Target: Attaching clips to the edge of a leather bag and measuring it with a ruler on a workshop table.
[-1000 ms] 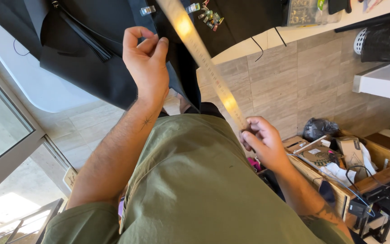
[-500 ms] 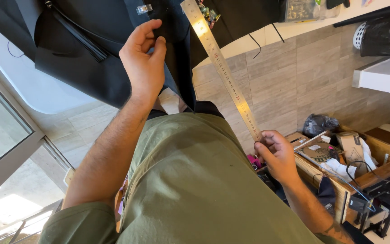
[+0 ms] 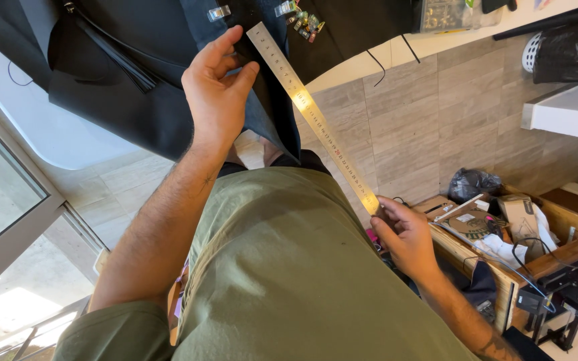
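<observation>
Lower right of the frame, the right hand point(image 3: 406, 237) is pinching the near end of a steel ruler point(image 3: 312, 113). Upper centre, the left hand point(image 3: 215, 93) is gripping dark fabric point(image 3: 135, 113) on the bench point(image 3: 369, 63). Measuring seems underway; laying the ruler flat likely comes next.

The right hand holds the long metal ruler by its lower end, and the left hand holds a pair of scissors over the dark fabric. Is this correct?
Not quite: in the head view the left hand holds no scissors; it pinches the dark fabric. The right hand does hold the long metal ruler by its lower end.
</observation>
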